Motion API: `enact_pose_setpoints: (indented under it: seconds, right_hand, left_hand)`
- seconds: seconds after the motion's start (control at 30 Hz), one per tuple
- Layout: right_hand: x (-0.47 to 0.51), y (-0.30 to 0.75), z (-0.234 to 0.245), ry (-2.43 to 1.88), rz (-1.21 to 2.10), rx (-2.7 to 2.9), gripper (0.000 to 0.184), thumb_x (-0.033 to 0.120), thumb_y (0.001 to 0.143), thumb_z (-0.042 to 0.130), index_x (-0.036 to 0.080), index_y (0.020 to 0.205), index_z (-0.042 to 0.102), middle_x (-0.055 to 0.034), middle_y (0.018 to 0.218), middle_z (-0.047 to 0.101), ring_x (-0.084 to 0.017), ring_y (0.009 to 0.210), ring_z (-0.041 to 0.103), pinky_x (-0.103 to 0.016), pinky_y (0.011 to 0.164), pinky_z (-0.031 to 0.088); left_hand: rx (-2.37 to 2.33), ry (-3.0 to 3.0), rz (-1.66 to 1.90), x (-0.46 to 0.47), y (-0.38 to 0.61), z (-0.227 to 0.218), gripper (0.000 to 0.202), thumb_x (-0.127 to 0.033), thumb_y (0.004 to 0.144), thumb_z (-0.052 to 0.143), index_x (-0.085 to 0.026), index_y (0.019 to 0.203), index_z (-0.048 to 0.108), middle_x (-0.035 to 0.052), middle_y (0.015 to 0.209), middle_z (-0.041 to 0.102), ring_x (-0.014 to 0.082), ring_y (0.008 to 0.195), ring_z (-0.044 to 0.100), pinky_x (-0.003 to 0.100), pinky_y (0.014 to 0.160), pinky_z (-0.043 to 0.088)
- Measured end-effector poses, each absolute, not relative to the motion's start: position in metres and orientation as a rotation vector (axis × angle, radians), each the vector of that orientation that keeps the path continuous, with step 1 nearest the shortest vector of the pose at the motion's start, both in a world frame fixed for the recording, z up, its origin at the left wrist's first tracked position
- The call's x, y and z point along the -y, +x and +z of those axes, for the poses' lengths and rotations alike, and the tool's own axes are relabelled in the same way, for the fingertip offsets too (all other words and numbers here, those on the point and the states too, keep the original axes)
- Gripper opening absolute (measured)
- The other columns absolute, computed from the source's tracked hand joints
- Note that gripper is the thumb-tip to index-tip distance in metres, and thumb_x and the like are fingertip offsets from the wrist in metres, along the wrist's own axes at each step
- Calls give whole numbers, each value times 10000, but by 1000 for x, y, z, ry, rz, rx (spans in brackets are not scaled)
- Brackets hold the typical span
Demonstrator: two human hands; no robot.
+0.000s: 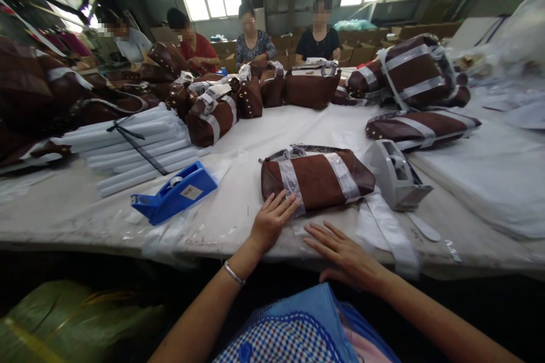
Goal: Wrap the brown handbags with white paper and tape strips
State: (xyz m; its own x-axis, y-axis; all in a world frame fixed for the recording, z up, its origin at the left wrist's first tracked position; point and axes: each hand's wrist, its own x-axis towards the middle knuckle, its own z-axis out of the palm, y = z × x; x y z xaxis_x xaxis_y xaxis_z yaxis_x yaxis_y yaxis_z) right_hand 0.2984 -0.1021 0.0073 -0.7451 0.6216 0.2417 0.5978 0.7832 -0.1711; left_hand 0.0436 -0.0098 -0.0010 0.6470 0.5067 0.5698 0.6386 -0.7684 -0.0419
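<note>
A brown handbag (317, 181) lies on its side on the table before me, with whitish wrapping strips around both ends and a wrapped handle at its far edge. My left hand (272, 218) rests flat with fingers stretched out, its fingertips at the bag's lower left strip. On the table edge, just in front of the bag, my right hand (340, 249) is spread with nothing in it. A grey tape dispenser (394, 176) stands at the bag's right end. Farther left sits a blue tape dispenser (176, 193) holding a small roll.
A tied stack of white rolled sheets (131, 144) lies at left. Several brown bags (313, 88) line the far side, and another wrapped bag (423, 127) lies at right beside white sheets (489, 181). Several people sit across the table. A green sack (76, 317) is below left.
</note>
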Motion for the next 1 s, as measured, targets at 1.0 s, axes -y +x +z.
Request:
enact_pose_setpoints:
  seconds: [1.0]
  right_hand:
    - [87,290,-7,-787,274,2508,344,302,979,572,235,1313,626,-98,1324,657,-236,1292,563,-477,1122,432]
  left_hand:
    - [984,-2617,-810,12,46,1,505,-148,985,504,-246,1475,441,36,1489,511,205,1442,384,442,1183,367]
